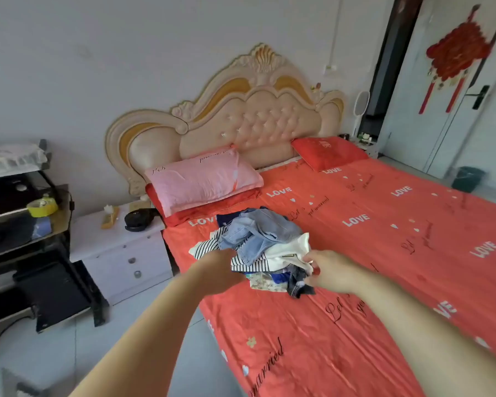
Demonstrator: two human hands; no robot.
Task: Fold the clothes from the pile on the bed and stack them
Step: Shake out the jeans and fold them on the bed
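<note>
Between the left hand [223, 265], grip hidden, and the right hand [328, 269] pinching its edge, the jumbled denim-and-striped clothes pile [262, 239] is lying unfolded, nothing stacked.

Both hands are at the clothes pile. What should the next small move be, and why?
Probably lift the white garment free of the pile. The right hand seems to pinch its edge, the left hand rests at the pile's opposite side, and the clothes lie in a jumbled heap on the bed with nothing folded yet.
</note>
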